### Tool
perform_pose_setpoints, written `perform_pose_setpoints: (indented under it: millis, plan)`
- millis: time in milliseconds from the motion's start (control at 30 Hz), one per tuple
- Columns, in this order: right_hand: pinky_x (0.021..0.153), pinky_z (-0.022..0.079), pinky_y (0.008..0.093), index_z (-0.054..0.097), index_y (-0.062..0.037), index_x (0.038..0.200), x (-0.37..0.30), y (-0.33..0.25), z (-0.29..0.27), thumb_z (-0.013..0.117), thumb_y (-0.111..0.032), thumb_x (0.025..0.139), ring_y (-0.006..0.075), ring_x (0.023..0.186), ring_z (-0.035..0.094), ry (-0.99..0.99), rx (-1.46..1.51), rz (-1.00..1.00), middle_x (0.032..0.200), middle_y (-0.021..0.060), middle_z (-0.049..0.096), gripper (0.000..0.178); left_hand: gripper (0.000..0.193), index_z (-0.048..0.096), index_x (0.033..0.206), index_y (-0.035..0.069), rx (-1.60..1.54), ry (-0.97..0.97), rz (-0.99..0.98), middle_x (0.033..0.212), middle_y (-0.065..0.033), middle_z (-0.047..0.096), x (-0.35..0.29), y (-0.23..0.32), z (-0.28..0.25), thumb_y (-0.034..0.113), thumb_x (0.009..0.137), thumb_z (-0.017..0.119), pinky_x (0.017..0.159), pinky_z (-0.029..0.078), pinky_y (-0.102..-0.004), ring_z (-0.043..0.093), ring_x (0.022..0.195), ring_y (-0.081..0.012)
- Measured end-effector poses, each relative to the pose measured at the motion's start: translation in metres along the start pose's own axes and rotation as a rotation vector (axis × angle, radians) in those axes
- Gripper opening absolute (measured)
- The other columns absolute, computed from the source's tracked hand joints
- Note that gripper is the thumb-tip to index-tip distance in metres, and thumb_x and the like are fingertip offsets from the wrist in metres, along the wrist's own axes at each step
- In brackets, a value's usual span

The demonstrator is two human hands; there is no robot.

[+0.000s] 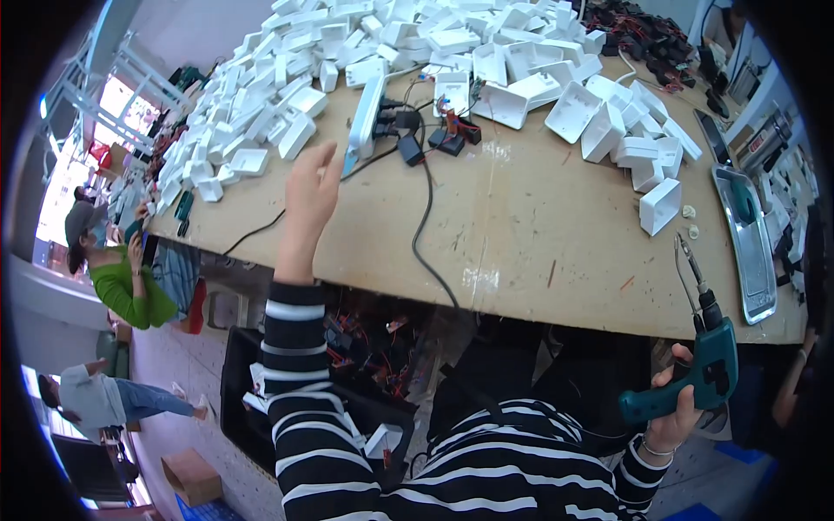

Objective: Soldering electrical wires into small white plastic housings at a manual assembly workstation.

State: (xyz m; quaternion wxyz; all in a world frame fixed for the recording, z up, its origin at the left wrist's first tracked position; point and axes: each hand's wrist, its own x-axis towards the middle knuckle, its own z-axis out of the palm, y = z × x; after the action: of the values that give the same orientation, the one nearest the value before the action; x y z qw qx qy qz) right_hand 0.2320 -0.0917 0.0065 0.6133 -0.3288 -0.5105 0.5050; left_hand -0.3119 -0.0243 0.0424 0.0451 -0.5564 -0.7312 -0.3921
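Note:
My right hand [678, 408] grips a green pistol-shaped soldering gun [708, 369] at the lower right, its metal tip and thin feed tube pointing up over the table's near edge. My left hand [311, 191] is held over the left part of the table, fingers extended and apart from the thumb, with nothing seen in it. Just beyond it, a white and blue power strip [366, 113] stands on edge with black plugs [401, 122] in it. Small black boxes [452, 139] with red wires lie beside the plugs.
White plastic housings [391, 39] are heaped across the table's [521, 234] far side. A metal tray [747, 252] lies at the right edge. A black cable [421, 226] crosses the tabletop. Below sits a black bin [239, 391] with wired parts. Two people are at the left.

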Motion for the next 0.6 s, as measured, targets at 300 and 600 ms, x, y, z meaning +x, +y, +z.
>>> perform_pose_setpoints:
  millis: [300,600]
  plan:
    - [0.068,0.054,0.026,0.033,0.0031,0.137,0.012,0.0,0.005,0.063,-0.025,0.09,0.0162,0.078,0.062,0.119,-0.097,0.018,0.12,0.0241,0.055,0.063,0.033,0.063,0.111,0.0,-0.009,0.069,0.235,0.108,-0.0161,0.064,0.105,0.049,0.087,0.021,0.085,0.062,0.088,0.046,-0.0349,0.06,0.102,-0.0277]
    - [0.065,0.054,0.0261,0.036,0.0045,0.135,0.018,0.001,0.009,0.065,-0.026,0.088,0.017,0.075,0.062,0.164,-0.095,0.044,0.118,0.0234,0.056,0.063,0.029,0.067,0.1,0.014,0.483,-0.337,0.829,0.104,-0.0024,0.064,0.119,0.131,0.166,0.004,0.074,0.057,0.09,0.036,-0.0394,0.059,0.103,-0.0184]
